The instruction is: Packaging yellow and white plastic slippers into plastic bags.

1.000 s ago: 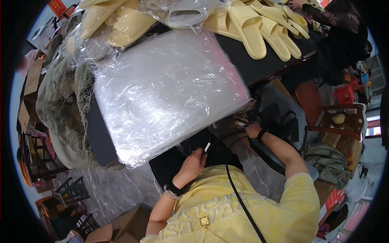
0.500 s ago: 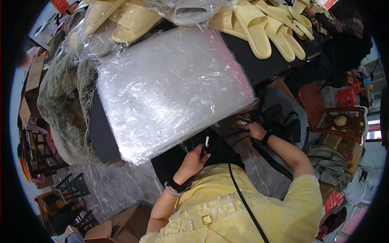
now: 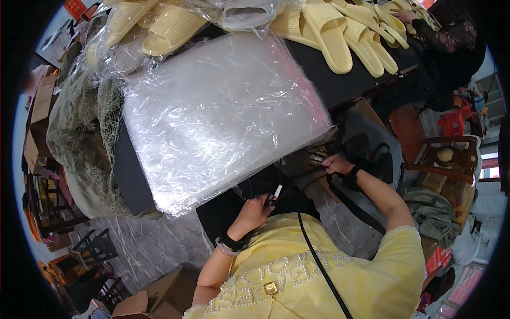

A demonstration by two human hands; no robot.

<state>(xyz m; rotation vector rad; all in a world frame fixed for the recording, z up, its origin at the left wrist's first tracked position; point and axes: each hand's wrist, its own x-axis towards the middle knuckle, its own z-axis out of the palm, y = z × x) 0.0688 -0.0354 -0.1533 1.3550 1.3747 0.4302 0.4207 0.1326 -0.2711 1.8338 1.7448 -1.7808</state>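
Note:
My left hand (image 3: 256, 208) is closed around a small white stick-like object (image 3: 277, 191), held just below the near edge of the black table (image 3: 130, 175). My right hand (image 3: 336, 162) is closed on the top of a black bag (image 3: 366, 151) that hangs beside the table's right corner. A thick stack of clear plastic bags (image 3: 223, 111) covers the table in front of both hands. Pale yellow slippers (image 3: 332, 34) lie along the far edge, with more yellow slippers (image 3: 167, 26) wrapped in plastic at the far left.
Another person in black (image 3: 451, 45) works at the far right with a hand (image 3: 406, 16) on the slippers. A wooden chair (image 3: 441, 157) and a red stool (image 3: 451, 121) stand to the right. Olive netting (image 3: 74, 133) hangs at the left, with cardboard boxes (image 3: 154, 297) below.
My left hand has risen slightly toward the table edge with the white object. My right hand stays at the black bag.

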